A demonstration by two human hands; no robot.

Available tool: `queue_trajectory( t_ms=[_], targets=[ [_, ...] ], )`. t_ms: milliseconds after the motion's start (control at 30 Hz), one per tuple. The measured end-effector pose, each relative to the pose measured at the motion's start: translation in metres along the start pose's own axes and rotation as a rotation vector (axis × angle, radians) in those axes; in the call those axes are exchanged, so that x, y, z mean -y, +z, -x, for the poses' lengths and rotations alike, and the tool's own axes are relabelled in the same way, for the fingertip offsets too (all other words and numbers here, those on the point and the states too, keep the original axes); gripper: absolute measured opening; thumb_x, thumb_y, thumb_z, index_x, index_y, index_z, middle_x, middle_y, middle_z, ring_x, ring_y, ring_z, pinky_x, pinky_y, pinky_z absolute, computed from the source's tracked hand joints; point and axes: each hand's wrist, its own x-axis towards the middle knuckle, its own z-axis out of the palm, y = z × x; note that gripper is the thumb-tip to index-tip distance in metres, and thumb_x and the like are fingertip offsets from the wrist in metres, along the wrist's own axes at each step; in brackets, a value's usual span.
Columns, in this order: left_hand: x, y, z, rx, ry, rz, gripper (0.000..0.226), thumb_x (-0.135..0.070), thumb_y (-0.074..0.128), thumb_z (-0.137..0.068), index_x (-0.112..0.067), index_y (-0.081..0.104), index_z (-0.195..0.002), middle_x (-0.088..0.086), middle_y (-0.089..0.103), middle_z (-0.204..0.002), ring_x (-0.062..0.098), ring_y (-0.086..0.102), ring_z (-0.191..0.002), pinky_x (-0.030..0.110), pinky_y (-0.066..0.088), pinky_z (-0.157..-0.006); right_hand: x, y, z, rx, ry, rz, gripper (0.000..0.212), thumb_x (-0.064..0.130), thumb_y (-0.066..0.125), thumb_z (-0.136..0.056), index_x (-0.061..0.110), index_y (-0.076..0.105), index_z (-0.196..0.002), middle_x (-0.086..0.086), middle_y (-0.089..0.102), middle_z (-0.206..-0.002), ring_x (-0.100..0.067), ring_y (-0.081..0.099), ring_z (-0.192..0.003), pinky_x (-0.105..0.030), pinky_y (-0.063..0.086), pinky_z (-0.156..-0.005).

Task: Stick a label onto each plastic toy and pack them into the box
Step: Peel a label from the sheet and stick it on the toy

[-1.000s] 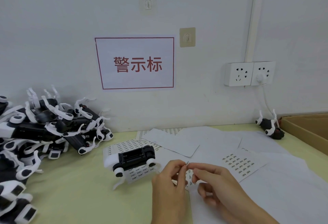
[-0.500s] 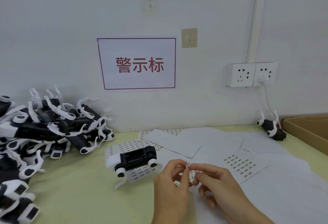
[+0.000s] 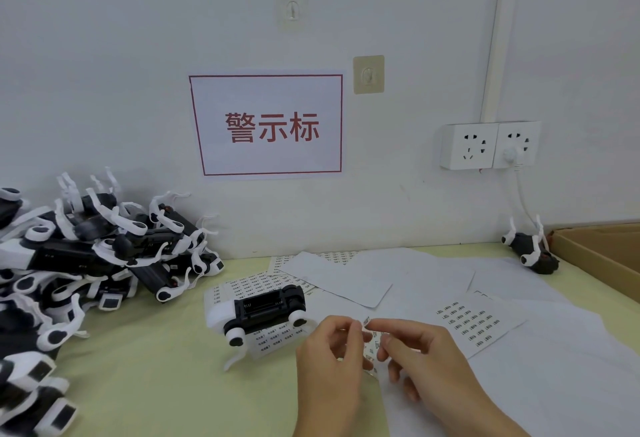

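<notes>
Both hands pinch: the left hand holds a label strip, the right hand a label. A toy lies just left on label sheets; a toy heap sits far left, the box far right.

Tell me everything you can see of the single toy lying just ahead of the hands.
The toy is black and white, apparently glossy plastic. It has a white block at its left end, a black ribbed middle section facing the camera, and round white pads with black centres at its near corners; a thin white strip trails from the near left pad. It lies on a printed label sheet on the table, touched by neither hand.
</notes>
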Motion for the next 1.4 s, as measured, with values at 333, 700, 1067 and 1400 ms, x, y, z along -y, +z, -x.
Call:
queue_trajectory(
  t_ms=[333,700,1067,1400],
  targets=[
    [-0.001,-0.001,-0.001,0.045,-0.024,0.007,0.017,-0.013,0.061,-0.097,-0.011,0.068,-0.081,0.001,0.074,-0.07,0.016,0.068,-0.058,0.019,0.044,-0.05,0.003,0.003,0.004,-0.035,-0.098,0.217,0.05,0.007,0.058,-0.093,0.054,0.074,-0.086,0.007,0.071,-0.07,-0.008,0.057,-0.054,-0.015,0.048,-0.061],
    [-0.002,0.001,0.002,0.027,0.053,-0.068,0.019,-0.01,0.066,-0.091,-0.016,0.066,-0.073,-0.004,0.073,-0.066,0.009,0.065,-0.062,0.017,0.042,-0.054,-0.003,0.004,0.002,-0.163,-0.136,0.355,0.049,0.006,0.062,-0.086,0.05,0.075,-0.071,0.021,0.07,-0.068,-0.003,0.06,-0.056,-0.008,0.044,-0.059],
    [-0.002,-0.001,0.0,0.032,0.095,-0.029,0.021,-0.011,0.07,-0.091,-0.023,0.071,-0.073,-0.004,0.073,-0.068,0.008,0.067,-0.064,0.029,0.053,-0.064,-0.002,-0.001,-0.001,-0.134,-0.025,0.131,0.012,0.021,0.074,-0.085,0.026,0.078,-0.074,0.003,0.071,-0.067,-0.014,0.067,-0.054,-0.018,0.042,-0.05],
    [-0.001,0.001,-0.002,0.068,0.143,-0.083,0.019,-0.013,0.071,-0.09,-0.022,0.075,-0.074,-0.008,0.072,-0.068,0.003,0.066,-0.064,0.016,0.048,-0.059,0.0,-0.001,-0.001,-0.18,-0.018,0.075,0.014,0.015,0.073,-0.085,0.018,0.074,-0.071,0.0,0.068,-0.062,-0.011,0.061,-0.049,-0.017,0.041,-0.047]
  ],
)
